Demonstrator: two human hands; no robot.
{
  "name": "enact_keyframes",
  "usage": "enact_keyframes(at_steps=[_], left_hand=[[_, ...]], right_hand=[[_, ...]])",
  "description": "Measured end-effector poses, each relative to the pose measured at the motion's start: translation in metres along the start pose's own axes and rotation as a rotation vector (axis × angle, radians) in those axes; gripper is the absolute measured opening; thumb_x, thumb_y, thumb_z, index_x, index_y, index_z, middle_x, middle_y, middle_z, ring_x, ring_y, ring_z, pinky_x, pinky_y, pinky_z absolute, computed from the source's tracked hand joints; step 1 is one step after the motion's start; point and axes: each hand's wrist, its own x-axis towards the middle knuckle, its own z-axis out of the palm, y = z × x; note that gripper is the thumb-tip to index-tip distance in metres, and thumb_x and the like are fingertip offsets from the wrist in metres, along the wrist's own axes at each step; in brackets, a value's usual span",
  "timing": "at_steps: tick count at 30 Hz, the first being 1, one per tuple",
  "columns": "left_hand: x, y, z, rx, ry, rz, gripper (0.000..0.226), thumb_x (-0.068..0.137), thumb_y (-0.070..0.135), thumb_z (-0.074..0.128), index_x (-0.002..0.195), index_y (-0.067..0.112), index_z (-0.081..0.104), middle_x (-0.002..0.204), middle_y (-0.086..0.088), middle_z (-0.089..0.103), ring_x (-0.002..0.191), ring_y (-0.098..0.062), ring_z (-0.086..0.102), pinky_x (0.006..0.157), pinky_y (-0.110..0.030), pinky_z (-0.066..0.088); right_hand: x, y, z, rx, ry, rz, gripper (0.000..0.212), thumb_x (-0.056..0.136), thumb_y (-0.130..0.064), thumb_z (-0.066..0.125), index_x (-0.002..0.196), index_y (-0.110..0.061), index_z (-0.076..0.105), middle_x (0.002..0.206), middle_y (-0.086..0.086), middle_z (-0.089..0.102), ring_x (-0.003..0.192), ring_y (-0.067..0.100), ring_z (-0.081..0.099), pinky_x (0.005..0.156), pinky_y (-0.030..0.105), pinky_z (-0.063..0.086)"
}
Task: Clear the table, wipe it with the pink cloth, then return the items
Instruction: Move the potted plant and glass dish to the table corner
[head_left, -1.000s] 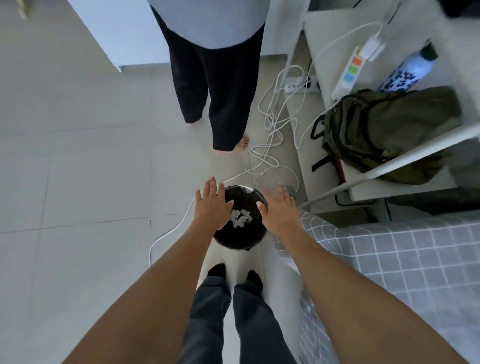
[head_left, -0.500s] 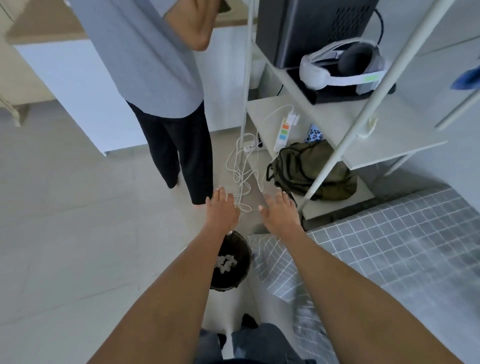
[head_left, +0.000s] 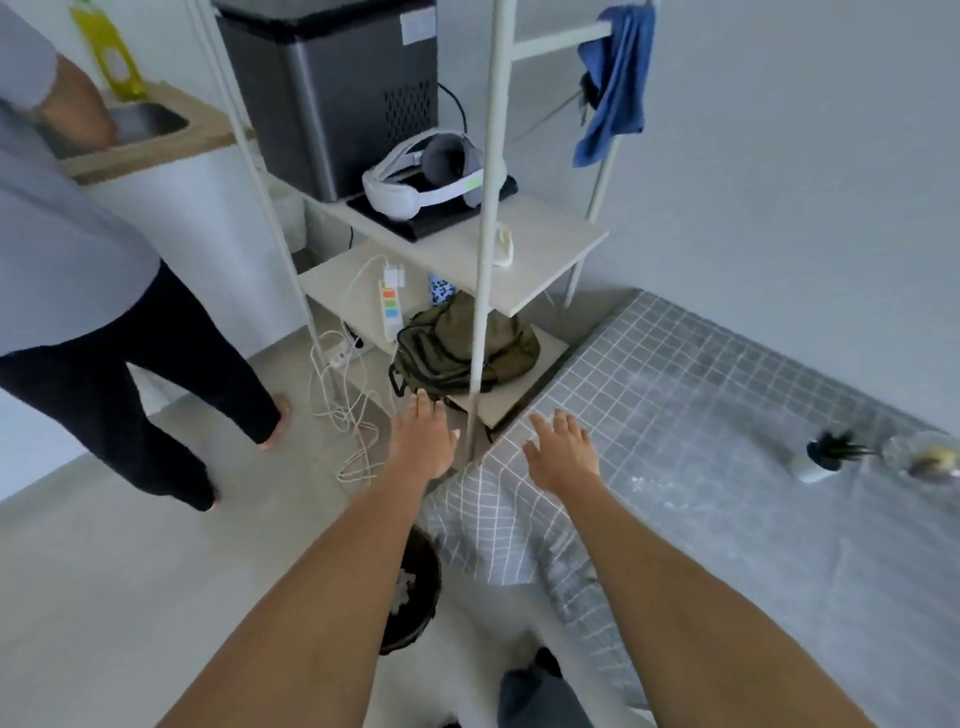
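Both hands, left (head_left: 422, 446) and right (head_left: 563, 457), have lifted empty and spread from the trash bin (head_left: 410, 597) toward the checked-cloth desk (head_left: 701, 415), where a small potted plant (head_left: 823, 457) and glass bowl (head_left: 924, 457) wait; no pink cloth visible.

Bin (head_left: 415, 587) partly behind forearm

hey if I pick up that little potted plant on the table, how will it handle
The potted plant looks small, so probably light. Its spiky leaves spread wider than the pot, so it may tip if nudged. The checked tablecloth beneath it might drag along if the pot is pushed.
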Motion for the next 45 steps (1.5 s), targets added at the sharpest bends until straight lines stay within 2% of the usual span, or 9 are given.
enact_keyframes(at_steps=[7, 12, 21, 28, 38, 45], left_hand=[[0.008, 0.088, 0.002, 0.112, -0.012, 0.265, 0.058, 0.102, 0.037, 0.027, 0.151, 0.008, 0.013, 0.158, -0.017, 0.0, 0.146, -0.032, 0.003, 0.117, -0.049, 0.013], [0.003, 0.16, 0.007, 0.153, -0.077, 0.387, 0.06, 0.103, 0.037, 0.026, 0.152, 0.008, 0.006, 0.159, -0.016, -0.005, 0.146, -0.031, 0.0, 0.117, -0.047, 0.015], [-0.011, 0.281, 0.026, 0.221, -0.101, 0.453, 0.06, 0.103, 0.037, 0.025, 0.152, 0.009, 0.005, 0.159, -0.013, -0.006, 0.147, -0.028, -0.002, 0.117, -0.048, 0.011], [-0.023, 0.365, 0.047, 0.182, -0.133, 0.465, 0.06, 0.103, 0.036, 0.025, 0.152, 0.008, 0.004, 0.159, -0.013, -0.007, 0.147, -0.028, -0.002, 0.118, -0.048, 0.01], [-0.039, 0.435, 0.088, 0.213, -0.231, 0.487, 0.06, 0.103, 0.035, 0.026, 0.152, 0.008, 0.004, 0.159, -0.013, -0.008, 0.147, -0.027, -0.003, 0.118, -0.047, 0.007], [-0.015, 0.463, 0.091, 0.198, -0.234, 0.521, 0.06, 0.103, 0.036, 0.028, 0.151, 0.008, 0.006, 0.159, -0.014, -0.006, 0.147, -0.028, -0.002, 0.118, -0.047, 0.008]], right_hand=[[-0.054, 0.083, 0.0, 0.087, 0.016, 0.26, 0.054, 0.102, -0.039, 0.029, 0.151, -0.022, 0.017, 0.159, 0.015, 0.007, 0.146, 0.032, 0.005, 0.117, 0.047, 0.011], [-0.086, 0.142, -0.002, 0.111, 0.027, 0.405, 0.055, 0.102, -0.042, 0.026, 0.152, -0.021, 0.014, 0.159, 0.015, 0.005, 0.147, 0.032, 0.004, 0.118, 0.046, 0.009], [-0.132, 0.244, 0.001, 0.161, 0.042, 0.517, 0.054, 0.102, -0.04, 0.028, 0.151, -0.021, 0.016, 0.159, 0.015, 0.006, 0.146, 0.031, 0.004, 0.117, 0.046, 0.01], [-0.15, 0.322, 0.003, 0.173, 0.02, 0.52, 0.054, 0.102, -0.04, 0.027, 0.151, -0.02, 0.016, 0.159, 0.014, 0.005, 0.146, 0.031, 0.004, 0.118, 0.046, 0.011], [-0.186, 0.397, 0.027, 0.244, -0.04, 0.591, 0.055, 0.102, -0.039, 0.029, 0.152, -0.021, 0.014, 0.159, 0.014, 0.003, 0.147, 0.03, 0.001, 0.119, 0.046, 0.009], [-0.173, 0.428, 0.026, 0.294, -0.032, 0.632, 0.055, 0.102, -0.037, 0.033, 0.151, -0.021, 0.016, 0.159, 0.015, 0.004, 0.147, 0.031, 0.002, 0.119, 0.046, 0.009]])
